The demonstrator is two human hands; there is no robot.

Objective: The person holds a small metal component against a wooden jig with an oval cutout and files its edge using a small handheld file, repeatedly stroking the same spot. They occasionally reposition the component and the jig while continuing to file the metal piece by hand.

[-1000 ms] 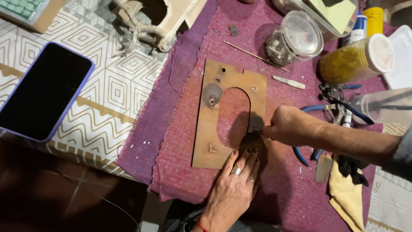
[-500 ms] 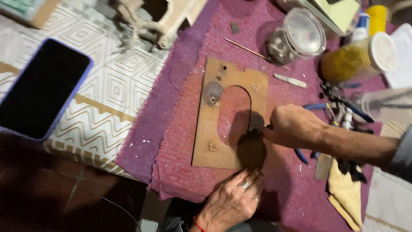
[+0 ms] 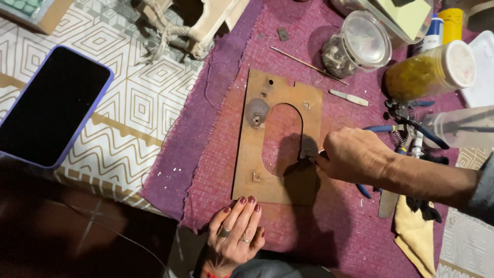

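step: fitting small part at plate cutout edge | brown plate (image 3: 278, 144) on purple cloth (image 3: 216, 134), centre | right hand (image 3: 355, 154) at 3 o'clock, grip pinching a tiny piece, hard to make out | left hand (image 3: 237, 231) at 6 o'clock, released, flat on cloth | next likely needs steady fine pressure

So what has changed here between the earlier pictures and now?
The left hand slid off the lower edge of the brown wooden plate, toward the person, and now rests flat on the purple cloth, just touching the plate's edge with its fingertips. The right hand stayed at the rim of the plate's oval cutout, pinching something too small to identify. The plate, the phone and the jars did not move.
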